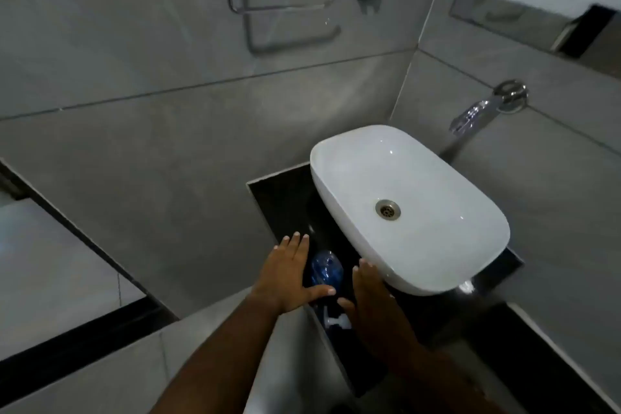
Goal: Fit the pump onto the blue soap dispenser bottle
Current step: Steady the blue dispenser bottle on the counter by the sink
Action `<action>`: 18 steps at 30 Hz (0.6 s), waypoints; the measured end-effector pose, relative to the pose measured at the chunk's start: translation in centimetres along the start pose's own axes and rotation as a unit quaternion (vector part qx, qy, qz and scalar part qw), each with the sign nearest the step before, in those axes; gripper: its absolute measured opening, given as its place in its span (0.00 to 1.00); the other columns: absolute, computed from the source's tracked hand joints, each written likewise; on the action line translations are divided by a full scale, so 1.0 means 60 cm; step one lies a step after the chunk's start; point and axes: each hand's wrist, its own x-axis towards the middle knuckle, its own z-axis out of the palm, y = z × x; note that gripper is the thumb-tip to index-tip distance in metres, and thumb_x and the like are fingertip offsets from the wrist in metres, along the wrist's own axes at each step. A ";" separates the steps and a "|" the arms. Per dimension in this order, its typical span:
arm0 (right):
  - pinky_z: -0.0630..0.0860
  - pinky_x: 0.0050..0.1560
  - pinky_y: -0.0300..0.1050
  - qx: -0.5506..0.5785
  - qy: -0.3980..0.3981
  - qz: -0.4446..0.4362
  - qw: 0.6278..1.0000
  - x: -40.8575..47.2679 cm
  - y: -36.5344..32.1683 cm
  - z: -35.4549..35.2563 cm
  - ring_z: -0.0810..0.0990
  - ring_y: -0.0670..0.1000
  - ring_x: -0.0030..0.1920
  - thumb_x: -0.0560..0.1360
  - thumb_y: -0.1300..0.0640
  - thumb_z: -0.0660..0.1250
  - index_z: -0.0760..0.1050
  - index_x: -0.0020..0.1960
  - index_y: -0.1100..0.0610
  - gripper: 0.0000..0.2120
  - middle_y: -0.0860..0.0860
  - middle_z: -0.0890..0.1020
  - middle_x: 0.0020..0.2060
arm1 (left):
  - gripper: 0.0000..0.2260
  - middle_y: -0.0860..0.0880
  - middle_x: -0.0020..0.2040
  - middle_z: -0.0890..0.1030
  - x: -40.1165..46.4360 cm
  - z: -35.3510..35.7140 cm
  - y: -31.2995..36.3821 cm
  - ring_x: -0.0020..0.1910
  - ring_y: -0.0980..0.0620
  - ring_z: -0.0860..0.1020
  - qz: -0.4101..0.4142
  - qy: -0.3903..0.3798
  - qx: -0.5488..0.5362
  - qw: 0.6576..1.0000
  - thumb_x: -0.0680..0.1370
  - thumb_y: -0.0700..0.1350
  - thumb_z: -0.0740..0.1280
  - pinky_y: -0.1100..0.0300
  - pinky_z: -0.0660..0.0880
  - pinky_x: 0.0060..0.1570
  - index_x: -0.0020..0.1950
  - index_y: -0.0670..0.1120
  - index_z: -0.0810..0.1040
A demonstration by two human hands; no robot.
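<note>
Grey tiled walls close round a black glossy countertop [282, 193] carrying a white oval ceramic basin [437, 212]. Left of the basin, my left hand [290, 274] lies flat with fingers spread, gripping nothing. Between it and the basin stands the blue translucent plastic bottle [325, 268]. Just below that lies the white plastic pump [337, 322]. My right hand [369, 292], open and empty, hovers against the basin's near rim.

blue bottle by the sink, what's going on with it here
A person is reaching both open hands toward the blue bottle, which stands on the dark counter beside the white sink. The left hand and right hand flank it; neither grips anything. The white pump lies on the counter, not yet fitted.
</note>
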 end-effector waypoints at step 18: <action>0.71 0.58 0.51 -0.021 -0.180 -0.083 0.980 0.011 0.023 0.074 0.72 0.57 0.59 0.79 0.55 0.59 0.70 0.63 0.57 0.14 0.56 0.75 0.60 | 0.41 0.48 0.79 0.56 0.017 0.039 0.011 0.78 0.47 0.52 -0.004 0.023 -0.113 0.993 0.72 0.70 0.64 0.49 0.53 0.74 0.79 0.52 0.54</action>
